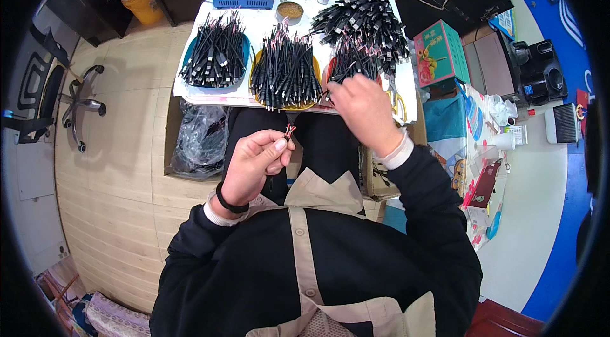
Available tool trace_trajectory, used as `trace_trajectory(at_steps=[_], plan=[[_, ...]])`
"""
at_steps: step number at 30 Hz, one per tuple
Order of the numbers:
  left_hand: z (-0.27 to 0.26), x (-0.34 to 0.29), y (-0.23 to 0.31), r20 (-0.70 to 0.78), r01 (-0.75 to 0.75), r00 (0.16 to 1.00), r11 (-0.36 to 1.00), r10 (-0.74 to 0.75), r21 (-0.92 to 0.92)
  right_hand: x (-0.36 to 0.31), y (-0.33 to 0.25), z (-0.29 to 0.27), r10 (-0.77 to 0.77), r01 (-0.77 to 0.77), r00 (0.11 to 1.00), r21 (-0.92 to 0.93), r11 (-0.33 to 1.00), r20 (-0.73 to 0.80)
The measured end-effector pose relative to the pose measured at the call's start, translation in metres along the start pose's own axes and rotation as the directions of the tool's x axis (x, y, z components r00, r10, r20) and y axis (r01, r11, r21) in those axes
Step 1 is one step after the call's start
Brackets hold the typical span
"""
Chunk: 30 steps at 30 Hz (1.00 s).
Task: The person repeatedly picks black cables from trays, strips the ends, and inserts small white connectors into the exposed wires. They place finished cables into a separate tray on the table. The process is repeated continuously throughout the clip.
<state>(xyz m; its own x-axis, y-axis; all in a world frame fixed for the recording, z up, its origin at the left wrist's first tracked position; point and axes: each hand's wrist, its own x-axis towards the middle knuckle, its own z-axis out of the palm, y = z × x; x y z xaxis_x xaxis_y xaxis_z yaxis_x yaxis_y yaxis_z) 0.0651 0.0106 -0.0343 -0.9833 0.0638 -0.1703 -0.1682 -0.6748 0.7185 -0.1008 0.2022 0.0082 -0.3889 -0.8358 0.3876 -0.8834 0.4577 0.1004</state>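
My left hand (257, 160) is closed, thumb against fingers, in front of my lap. It pinches a black cable end (289, 133) with bare red and pale wires fanning out at the tip. Farther right, my right hand (363, 111) reaches over the near edge of the red tray (330, 71). Its fingers are curled together by the black cables (356, 59) there; what they grip is hidden. The yellow tray (316, 70) in the middle holds cables with barrel plugs. Cables with flat metal plugs (219, 54) fill the blue tray (189, 57) on the left.
A large heap of black cables (362, 19) lies behind the red tray. At the back stand a blue box-shaped device (244, 1) and a round tin (290, 10). Yellow-handled scissors (398, 105) lie at the right edge, near a green carton (441, 54).
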Motion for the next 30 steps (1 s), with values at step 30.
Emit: trace_trajectory(at_steps=[30], plan=[[0.002,0.005,-0.003,0.045,0.044,0.998,0.999,-0.043,-0.016,0.041,0.155,-0.047,-0.186,-0.049,0.876,0.466,0.883,0.446]])
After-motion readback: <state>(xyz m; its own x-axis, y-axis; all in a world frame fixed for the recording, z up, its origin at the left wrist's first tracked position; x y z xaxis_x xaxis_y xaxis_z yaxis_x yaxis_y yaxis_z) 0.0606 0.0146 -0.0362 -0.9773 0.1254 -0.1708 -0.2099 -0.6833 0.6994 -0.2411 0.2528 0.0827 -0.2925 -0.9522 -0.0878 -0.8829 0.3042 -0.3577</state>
